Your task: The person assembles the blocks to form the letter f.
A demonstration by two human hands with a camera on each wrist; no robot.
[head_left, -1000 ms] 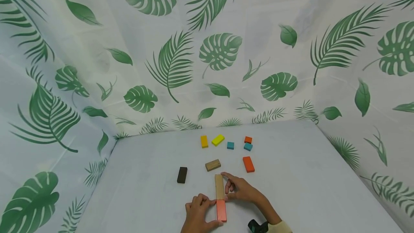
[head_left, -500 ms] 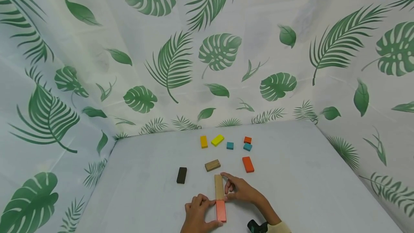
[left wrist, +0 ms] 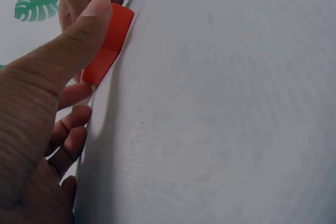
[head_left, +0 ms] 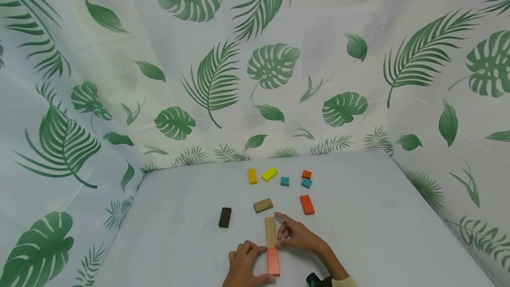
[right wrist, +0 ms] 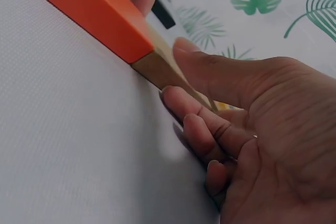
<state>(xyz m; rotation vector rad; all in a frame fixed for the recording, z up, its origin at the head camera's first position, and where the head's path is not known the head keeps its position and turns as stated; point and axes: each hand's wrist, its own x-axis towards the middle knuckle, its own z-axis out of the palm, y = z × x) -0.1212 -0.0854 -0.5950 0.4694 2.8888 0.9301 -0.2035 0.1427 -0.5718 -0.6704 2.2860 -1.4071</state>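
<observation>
Left hand (head_left: 241,264) holds coral block (head_left: 273,262) | right hand (head_left: 299,236) at tan block (head_left: 270,232), grip unclear | probably aligning ends; next needs gentle release

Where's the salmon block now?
In the head view, the salmon block lies near the bottom, just right of centre, end to end with a tan block, beside the left hand.

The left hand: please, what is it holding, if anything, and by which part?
The left hand pinches the coral block by its near end and far left corner.
</observation>
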